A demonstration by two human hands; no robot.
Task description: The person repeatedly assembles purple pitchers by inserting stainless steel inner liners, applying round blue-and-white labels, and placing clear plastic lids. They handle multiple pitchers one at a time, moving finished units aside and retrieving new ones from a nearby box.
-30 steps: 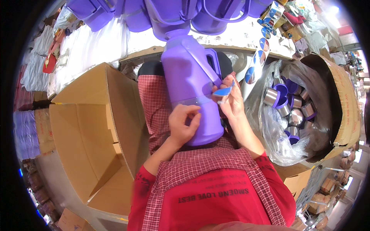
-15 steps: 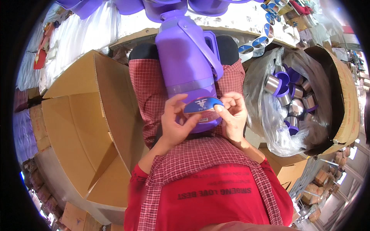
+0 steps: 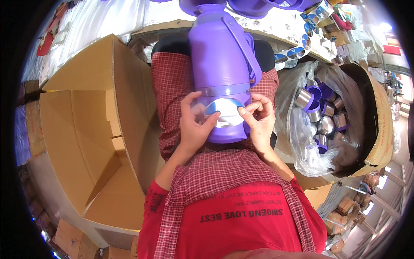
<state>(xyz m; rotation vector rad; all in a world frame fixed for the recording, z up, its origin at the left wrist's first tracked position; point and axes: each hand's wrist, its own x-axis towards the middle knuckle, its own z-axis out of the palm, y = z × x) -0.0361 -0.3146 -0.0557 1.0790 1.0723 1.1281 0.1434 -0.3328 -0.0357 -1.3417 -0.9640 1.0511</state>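
Note:
A purple thermos flask (image 3: 219, 58) lies across my lap, its neck away from me and its handle (image 3: 246, 54) on the right side. Over its lower body is an oval blue and silver sticker (image 3: 225, 106), glinting in the light. My left hand (image 3: 194, 127) pinches the sticker's left end between thumb and fingers. At the opposite end my right hand (image 3: 261, 125) grips it the same way, thumb on top. Whether the sticker touches the flask's surface I cannot tell.
To my left stands an open cardboard box (image 3: 77, 142). On the right, a plastic-lined carton (image 3: 384, 125) holds several steel cups (image 3: 325, 125) with purple rims. A strip of oval stickers (image 3: 296, 52) hangs at the table edge, with more purple flask parts (image 3: 250, 7) behind.
The sticker has tilted from facing me to lying flatter over the flask, its face now glaring white. Both hands stay on its ends. The view has shifted slightly.

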